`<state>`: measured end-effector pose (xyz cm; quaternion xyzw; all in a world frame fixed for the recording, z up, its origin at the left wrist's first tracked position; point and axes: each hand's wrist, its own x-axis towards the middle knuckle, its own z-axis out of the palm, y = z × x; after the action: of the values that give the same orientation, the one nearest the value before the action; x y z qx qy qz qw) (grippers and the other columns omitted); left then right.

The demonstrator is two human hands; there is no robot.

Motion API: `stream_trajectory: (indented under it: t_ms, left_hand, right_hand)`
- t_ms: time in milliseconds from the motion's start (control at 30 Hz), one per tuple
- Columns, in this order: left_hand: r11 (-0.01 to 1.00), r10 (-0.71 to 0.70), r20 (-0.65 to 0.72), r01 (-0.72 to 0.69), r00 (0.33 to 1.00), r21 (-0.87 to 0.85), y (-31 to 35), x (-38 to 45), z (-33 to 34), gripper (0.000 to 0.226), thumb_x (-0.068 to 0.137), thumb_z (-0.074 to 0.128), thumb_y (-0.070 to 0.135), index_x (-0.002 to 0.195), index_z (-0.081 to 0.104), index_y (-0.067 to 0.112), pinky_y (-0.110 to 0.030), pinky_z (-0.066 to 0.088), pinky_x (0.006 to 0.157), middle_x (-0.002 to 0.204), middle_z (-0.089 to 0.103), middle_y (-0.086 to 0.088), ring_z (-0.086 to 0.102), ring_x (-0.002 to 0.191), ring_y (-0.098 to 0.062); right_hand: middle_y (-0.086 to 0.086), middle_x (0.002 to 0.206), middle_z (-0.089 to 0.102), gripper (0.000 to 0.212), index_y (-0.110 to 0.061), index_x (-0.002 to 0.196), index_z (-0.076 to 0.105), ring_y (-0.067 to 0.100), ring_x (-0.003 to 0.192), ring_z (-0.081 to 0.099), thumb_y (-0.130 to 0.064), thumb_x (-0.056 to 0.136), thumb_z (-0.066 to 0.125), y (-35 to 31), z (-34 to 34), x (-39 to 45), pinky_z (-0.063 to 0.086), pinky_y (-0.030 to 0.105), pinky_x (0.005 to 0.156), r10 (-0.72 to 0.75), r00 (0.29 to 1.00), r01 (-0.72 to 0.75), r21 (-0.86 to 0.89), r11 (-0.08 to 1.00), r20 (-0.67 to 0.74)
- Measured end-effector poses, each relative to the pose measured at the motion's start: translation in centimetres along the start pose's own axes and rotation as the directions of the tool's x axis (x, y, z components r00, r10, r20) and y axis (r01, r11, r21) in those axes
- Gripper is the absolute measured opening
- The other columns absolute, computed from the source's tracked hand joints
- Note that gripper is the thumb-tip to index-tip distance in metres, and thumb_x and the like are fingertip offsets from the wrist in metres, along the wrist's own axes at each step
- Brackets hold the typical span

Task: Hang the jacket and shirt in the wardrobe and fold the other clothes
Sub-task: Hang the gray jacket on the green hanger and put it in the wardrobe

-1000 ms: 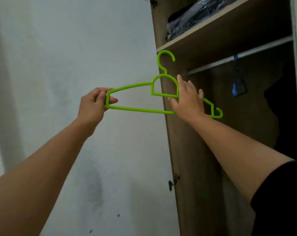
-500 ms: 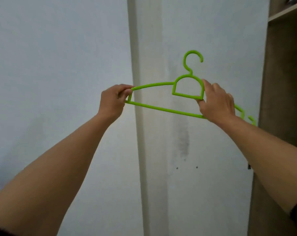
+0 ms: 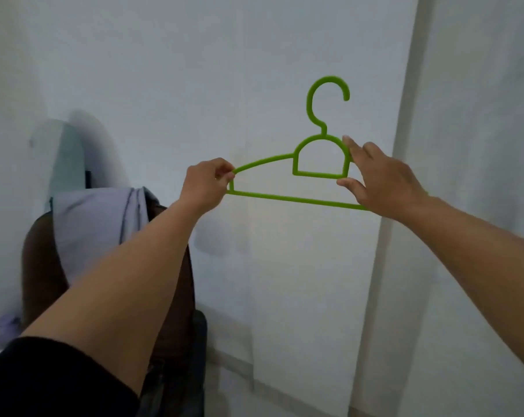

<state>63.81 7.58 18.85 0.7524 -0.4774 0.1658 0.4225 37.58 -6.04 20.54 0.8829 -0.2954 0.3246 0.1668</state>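
A bright green plastic hanger [image 3: 296, 200] is held up in front of a white wall, hook upward. My left hand [image 3: 208, 183] pinches its left tip between thumb and fingers. My right hand [image 3: 381, 179] holds the hanger near its middle, thumb below and fingers over the right shoulder, hiding the right end. A pale lilac garment [image 3: 92, 224] lies draped over a dark brown one [image 3: 36, 266] at the lower left, partly behind my left forearm. No wardrobe shows in this frame.
A blurred pale grey-green shape [image 3: 65, 158] stands behind the clothes pile at the left. A white pillar edge [image 3: 399, 182] runs down the wall at the right. A dark object [image 3: 194, 356] sits low beside the pile.
The view has swung left and down away from the wardrobe, which has left the frame. The clothes pile has come into view at the left. Both hands keep their hold on the hanger.
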Motion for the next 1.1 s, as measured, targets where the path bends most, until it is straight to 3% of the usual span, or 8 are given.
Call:
stream_trajectory:
  t_ms: [67,267,533,633,767,933,1100]
  left_hand:
    - [0.999,-0.037,-0.026,0.038,0.999,0.036,-2.8,-0.4,-1.9,0.017,0.092,0.056,0.022,0.103,0.067,0.016,-0.021,0.038,0.082,0.103,0.069,-0.003,0.061,0.099,-0.018]
    - [0.978,-0.122,-0.083,0.134,0.989,0.160,-12.8,-0.5,-7.5,0.028,0.089,0.058,0.019,0.117,0.061,0.016,-0.032,0.037,0.097,0.118,0.063,-0.008,0.056,0.111,-0.024]
    - [0.876,-0.338,-0.031,0.326,0.941,0.355,-27.1,1.2,-13.7,0.049,0.089,0.058,0.026,0.135,0.044,0.014,-0.036,0.030,0.106,0.137,0.045,-0.016,0.041,0.127,-0.031]
    - [0.841,-0.401,0.013,0.363,0.916,0.400,-30.9,2.2,-13.2,0.045,0.091,0.053,0.030,0.134,0.044,0.021,-0.040,0.031,0.107,0.139,0.042,-0.018,0.039,0.128,-0.033]
    - [0.846,-0.402,0.093,0.331,0.911,0.418,-34.8,4.7,-10.6,0.038,0.094,0.047,0.033,0.132,0.047,0.029,-0.041,0.028,0.111,0.143,0.038,-0.014,0.033,0.133,-0.031]
    - [0.823,-0.453,0.158,0.344,0.877,0.452,-36.9,8.8,-5.8,0.037,0.098,0.035,0.039,0.133,0.044,0.038,-0.046,0.015,0.116,0.153,0.015,-0.016,0.009,0.143,-0.031]
    - [0.781,-0.536,0.149,0.422,0.831,0.460,-37.8,13.3,-1.4,0.039,0.095,0.035,0.049,0.134,0.041,0.046,-0.056,0.001,0.115,0.157,-0.014,-0.010,-0.015,0.143,-0.029]
  right_hand:
    - [0.013,0.120,0.044,0.073,-0.015,0.151,0.011,0.028,0.080,0.051,-0.042,0.094,0.047,-3.0,1.3,1.3,0.036,0.034,0.062,-0.039,0.999,0.039,0.010,0.999,-0.005]
    - [0.013,0.121,0.046,0.074,-0.017,0.151,0.009,0.034,0.081,0.058,-0.046,0.093,0.045,-12.8,6.5,6.2,0.042,0.037,0.065,-0.104,0.995,0.104,0.088,0.991,-0.002]
    - [0.016,0.127,0.051,0.074,-0.020,0.150,0.012,0.037,0.111,0.052,-0.036,0.092,0.054,-24.6,15.1,11.9,0.043,0.044,0.089,0.017,0.999,-0.037,0.415,0.909,0.051]
    - [0.016,0.121,0.054,0.073,-0.026,0.149,0.013,0.037,0.110,0.053,-0.028,0.091,0.058,-27.1,18.0,13.6,0.044,0.045,0.090,0.039,0.998,-0.062,0.504,0.861,0.056]
    - [0.011,0.096,0.051,0.072,-0.043,0.146,0.009,0.033,0.092,0.054,-0.017,0.093,0.049,-29.2,21.4,17.0,0.044,0.041,0.079,0.006,0.998,-0.043,0.553,0.832,0.069]
    - [0.007,0.101,0.037,0.067,-0.056,0.142,0.009,0.024,0.085,0.043,-0.017,0.096,0.038,-30.6,26.5,22.0,0.036,0.032,0.082,-0.114,0.969,-0.053,0.635,0.771,0.219]
    - [0.005,0.108,0.031,0.052,-0.047,0.141,0.032,0.015,0.081,0.042,-0.020,0.097,0.039,-31.2,31.7,26.2,0.031,0.021,0.084,-0.195,0.939,-0.085,0.739,0.668,0.283]
